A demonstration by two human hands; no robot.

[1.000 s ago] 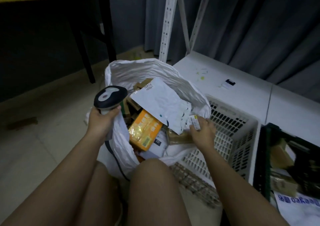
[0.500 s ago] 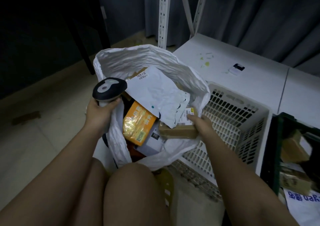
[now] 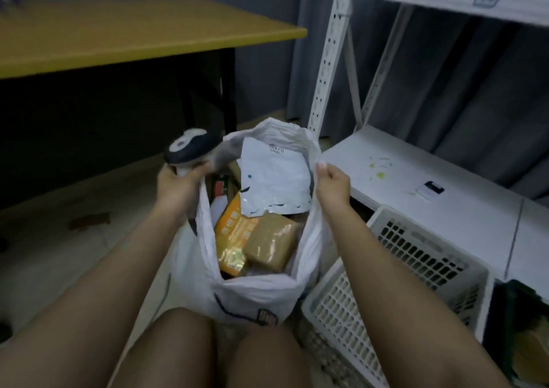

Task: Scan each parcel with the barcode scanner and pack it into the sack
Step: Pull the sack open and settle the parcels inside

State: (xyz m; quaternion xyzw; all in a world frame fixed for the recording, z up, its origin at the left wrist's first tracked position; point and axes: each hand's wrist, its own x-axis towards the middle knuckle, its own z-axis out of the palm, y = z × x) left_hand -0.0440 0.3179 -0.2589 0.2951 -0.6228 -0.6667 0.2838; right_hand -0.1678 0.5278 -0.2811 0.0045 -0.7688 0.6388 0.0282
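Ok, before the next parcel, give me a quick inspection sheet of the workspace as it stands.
Surface: pale floor; the sack stands on it between the knees.
Job's things: white sack open, holding a white mailer, an orange packet and a brown parcel; barcode scanner in hand.
Clutter: empty white crate to the right; a dark crate with parcels at the right edge.
Grippers: left hand grips the scanner and the sack's rim; right hand pinches the opposite rim.
Cables: dark scanner cord hangs beside the sack.
Surroundings: yellow table, white shelving, grey curtain.
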